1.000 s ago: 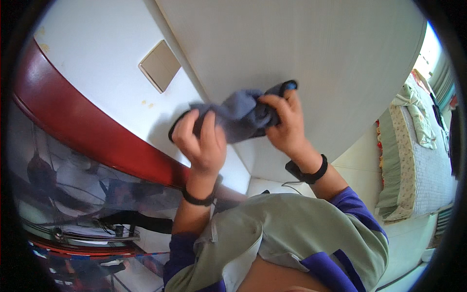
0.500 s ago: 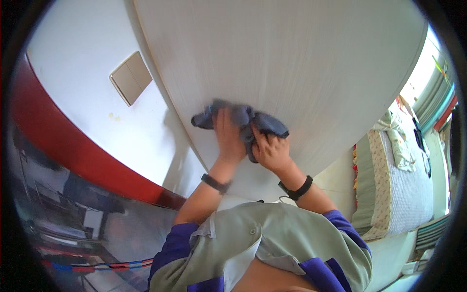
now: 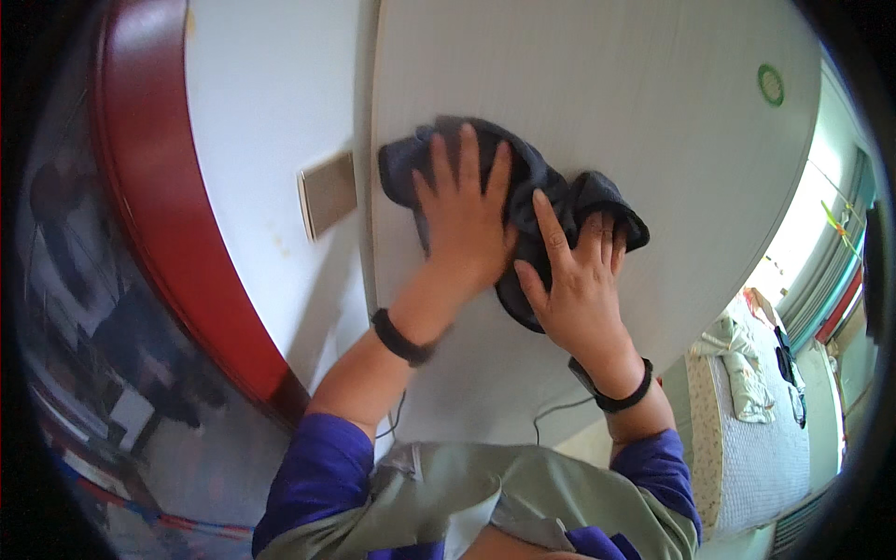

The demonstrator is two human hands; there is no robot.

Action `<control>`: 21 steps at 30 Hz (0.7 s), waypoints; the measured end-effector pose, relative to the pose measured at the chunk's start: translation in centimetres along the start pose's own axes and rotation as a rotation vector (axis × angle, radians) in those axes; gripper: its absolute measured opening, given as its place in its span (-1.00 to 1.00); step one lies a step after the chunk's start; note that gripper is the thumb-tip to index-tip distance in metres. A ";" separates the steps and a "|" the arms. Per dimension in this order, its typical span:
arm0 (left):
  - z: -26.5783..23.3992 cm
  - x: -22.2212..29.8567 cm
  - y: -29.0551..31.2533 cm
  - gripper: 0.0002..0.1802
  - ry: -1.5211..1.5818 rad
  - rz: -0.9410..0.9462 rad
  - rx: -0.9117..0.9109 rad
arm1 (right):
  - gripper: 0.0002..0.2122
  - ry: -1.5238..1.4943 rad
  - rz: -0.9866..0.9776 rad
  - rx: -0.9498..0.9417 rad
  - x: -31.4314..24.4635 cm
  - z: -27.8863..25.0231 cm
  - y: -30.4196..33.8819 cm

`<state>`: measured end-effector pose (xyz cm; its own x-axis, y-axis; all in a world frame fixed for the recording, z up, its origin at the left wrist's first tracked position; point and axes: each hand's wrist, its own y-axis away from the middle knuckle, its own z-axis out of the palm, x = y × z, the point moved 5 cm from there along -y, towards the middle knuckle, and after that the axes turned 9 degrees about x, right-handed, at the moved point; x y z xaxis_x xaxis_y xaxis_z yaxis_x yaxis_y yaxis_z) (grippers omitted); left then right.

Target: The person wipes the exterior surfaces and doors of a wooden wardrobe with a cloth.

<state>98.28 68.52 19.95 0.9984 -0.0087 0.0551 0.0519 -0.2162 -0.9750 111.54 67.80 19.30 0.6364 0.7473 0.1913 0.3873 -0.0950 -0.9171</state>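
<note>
A bunched dark grey cloth [image 3: 527, 173] lies pressed against a pale, wood-grained panel [image 3: 597, 84] in front of me. My left hand [image 3: 465, 219] rests flat on the cloth's left part, fingers spread and pointing up. Lower and to the right, my right hand [image 3: 583, 294] has some fingers tucked into a fold of the cloth, their tips hidden. Its index finger stretches along the fabric and the thumb stands out to the side. Each wrist wears a black band.
Left of the panel is a white wall with a beige switch plate [image 3: 329, 194], then a dark red frame [image 3: 149, 121]. A round green-rimmed sticker [image 3: 770, 85] sits on the panel's upper right. Thin cables [image 3: 560, 407] run below my hands. A bed [image 3: 761, 457] stands at the right.
Both hands and the cloth sit higher on the panel and farther apart. My left fingers have spread out. The view has turned, bringing the green-rimmed sticker into sight.
</note>
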 end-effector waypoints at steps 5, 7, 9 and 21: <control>-0.6 1.1 -5.5 -0.17 -0.021 0.038 0.052 | -0.40 0.237 -0.077 0.018 1.9 -1.6 -6.3; -0.8 0.7 -7.2 -0.19 0.004 0.039 0.105 | -0.41 0.319 -0.088 0.053 2.9 -2.2 -9.2; -1.0 0.7 -9.3 -0.26 0.007 0.011 0.217 | -0.40 0.433 -0.075 0.131 4.1 -3.2 -12.2; -0.5 -0.8 -12.2 -0.28 0.057 -0.054 0.362 | -0.34 0.495 -0.248 0.066 1.1 -3.5 -23.8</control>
<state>96.82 70.67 31.88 0.9919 -0.0633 0.1100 0.1181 0.1416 -0.9829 105.38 68.60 42.53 0.7752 0.3425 0.5309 0.5325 0.0979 -0.8407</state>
